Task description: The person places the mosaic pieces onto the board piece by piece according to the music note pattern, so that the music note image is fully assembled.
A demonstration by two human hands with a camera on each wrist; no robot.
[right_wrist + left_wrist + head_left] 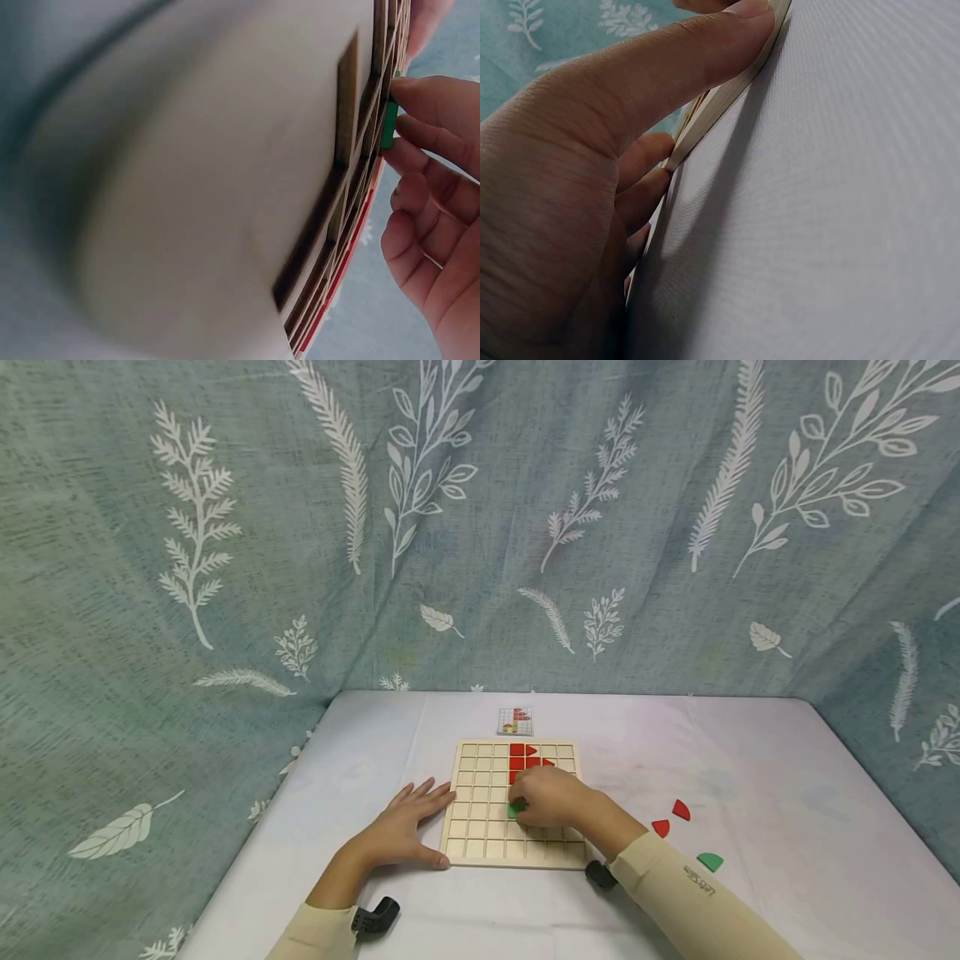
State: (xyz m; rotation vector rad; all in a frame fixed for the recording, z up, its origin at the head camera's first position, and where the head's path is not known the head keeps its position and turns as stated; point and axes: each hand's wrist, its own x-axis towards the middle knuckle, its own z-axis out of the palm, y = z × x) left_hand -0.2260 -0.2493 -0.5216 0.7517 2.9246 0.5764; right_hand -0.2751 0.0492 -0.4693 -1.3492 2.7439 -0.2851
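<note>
A square wooden grid board (477, 862) lies on the table. My left hand (397, 832) spreads along its left side, fingertips and thumb touching the edge; the left wrist view shows the thumb (697, 52) against the board's rim. Over the middle of the grid, my right hand (555, 797) pinches a green piece (389, 124) between thumb and fingers, in or just at a cell; whether it is fully seated I cannot tell. Red square and triangular pieces (517, 763) fill several cells above, partly hidden by the right hand.
A small pattern card (515, 721) lies behind the board. To the right are two loose red rounded wedges (681, 810) and one green quarter-circle piece (709, 862). A patterned curtain (480, 527) hangs behind the white-covered table (750, 752).
</note>
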